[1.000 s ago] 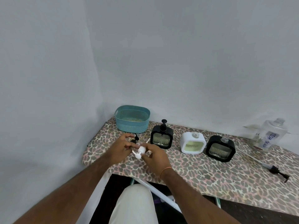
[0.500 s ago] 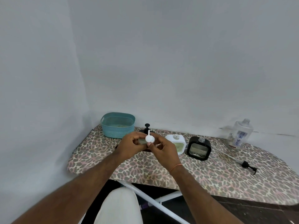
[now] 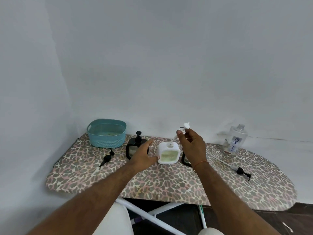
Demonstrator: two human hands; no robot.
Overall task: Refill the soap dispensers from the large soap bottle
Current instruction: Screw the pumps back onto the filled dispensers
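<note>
A white soap dispenser (image 3: 168,154) with pale green soap stands mid-board. My right hand (image 3: 192,146) pinches a white pump (image 3: 185,126) above it, and the pump's tube slants down into the dispenser's neck. My left hand (image 3: 144,154) rests against the dispenser's left side, fingers spread. Left of it stands a black dispenser (image 3: 131,148) with its pump fitted. A second black dispenser (image 3: 184,158) is mostly hidden behind my right wrist. The clear large soap bottle (image 3: 235,139), labelled DISH SOAP, stands uncapped at the back right.
A leopard-print ironing board (image 3: 169,182) holds everything, against a grey wall. A teal basket (image 3: 106,135) sits at the back left. One loose black pump (image 3: 106,158) lies front left of it; another black pump (image 3: 243,172) with a long tube lies right.
My right hand carried the white pump from in front of me over to the white dispenser and put its tube into the neck. My left hand let go and moved to the dispenser's side.
</note>
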